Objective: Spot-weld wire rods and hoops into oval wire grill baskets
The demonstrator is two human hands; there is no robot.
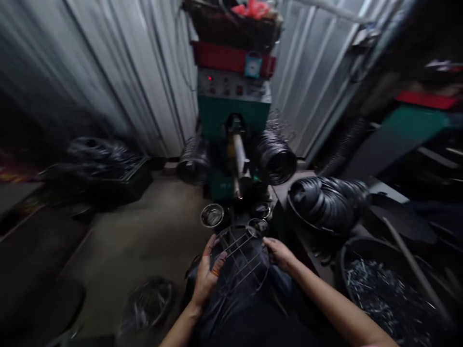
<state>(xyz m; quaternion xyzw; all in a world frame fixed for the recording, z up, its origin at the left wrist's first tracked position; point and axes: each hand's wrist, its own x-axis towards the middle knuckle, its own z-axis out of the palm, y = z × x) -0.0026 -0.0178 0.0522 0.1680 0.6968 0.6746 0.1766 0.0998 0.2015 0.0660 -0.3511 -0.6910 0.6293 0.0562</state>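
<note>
A round wire rack (237, 248), a thin ring crossed by several straight wires, lies tilted over my lap between my two hands. My left hand (208, 274) grips its left side, the thumb on top and the fingers around the rim. At the rack's upper right edge, my right hand (280, 253) pinches the rim between thumb and fingers. Just beyond the rack stand small metal bowls, one on the left (212, 215) and another on the right (257, 225). A green machine (235, 108) with a forward-pointing metal arm (239, 154) faces me.
Bundles of wire rings hang left (193, 161) and right (278, 156) of the machine. To my right are a basin of black rings (321, 202) and a tub of small metal pieces (383, 294) with a stick (408, 255). A crate of wire parts (104, 164) stands left.
</note>
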